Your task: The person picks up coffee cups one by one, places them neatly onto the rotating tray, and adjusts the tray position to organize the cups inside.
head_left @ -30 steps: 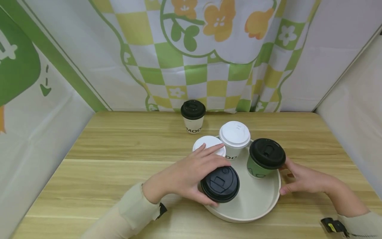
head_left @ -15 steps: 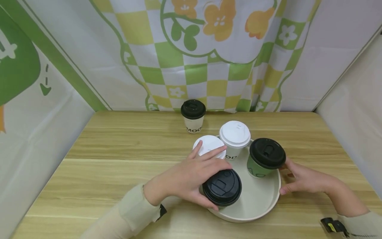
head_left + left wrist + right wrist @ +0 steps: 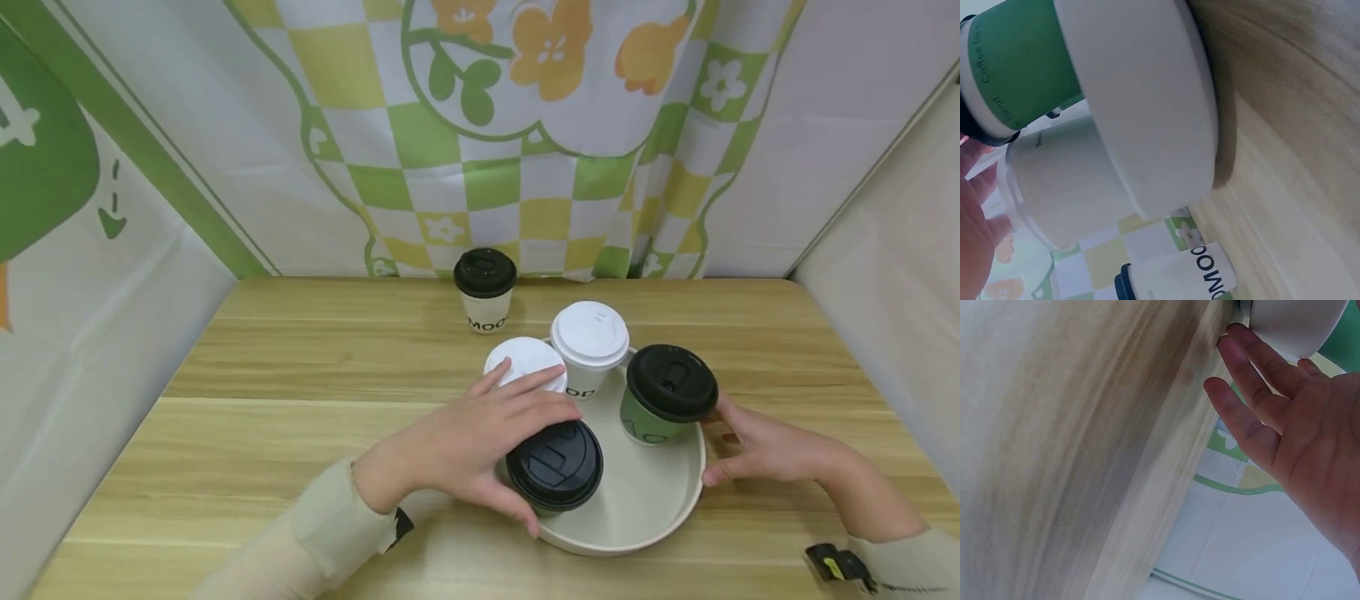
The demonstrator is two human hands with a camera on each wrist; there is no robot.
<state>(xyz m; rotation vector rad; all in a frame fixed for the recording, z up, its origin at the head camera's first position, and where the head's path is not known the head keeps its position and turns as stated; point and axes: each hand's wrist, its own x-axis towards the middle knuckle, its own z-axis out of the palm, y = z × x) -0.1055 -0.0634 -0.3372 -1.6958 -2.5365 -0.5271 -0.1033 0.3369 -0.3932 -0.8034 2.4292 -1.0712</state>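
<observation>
A cream round tray (image 3: 626, 512) holds two white-lidded cups, a rear one (image 3: 591, 337) and a left one (image 3: 521, 357), and two green paper coffee cups with black lids. My left hand (image 3: 480, 446) lies beside the front green coffee cup (image 3: 557, 467), fingers spread behind its lid and over the left white lid, thumb stretched out at its near side. In the left wrist view this green cup (image 3: 1022, 69) stands in the tray (image 3: 1141, 94). My right hand (image 3: 772, 450) rests at the tray's right outer wall beside the right green cup (image 3: 652, 417), fingers fairly straight (image 3: 1310, 425).
A smaller white cup with a black lid (image 3: 486, 300) stands on the wooden table (image 3: 300, 375) behind the tray. A checkered curtain (image 3: 495, 183) hangs at the table's back edge, with pale fabric walls at both sides.
The front green cup shifted slightly toward the near right, then back a little to the left. My left thumb has spread away from its lid. My right hand stays in place.
</observation>
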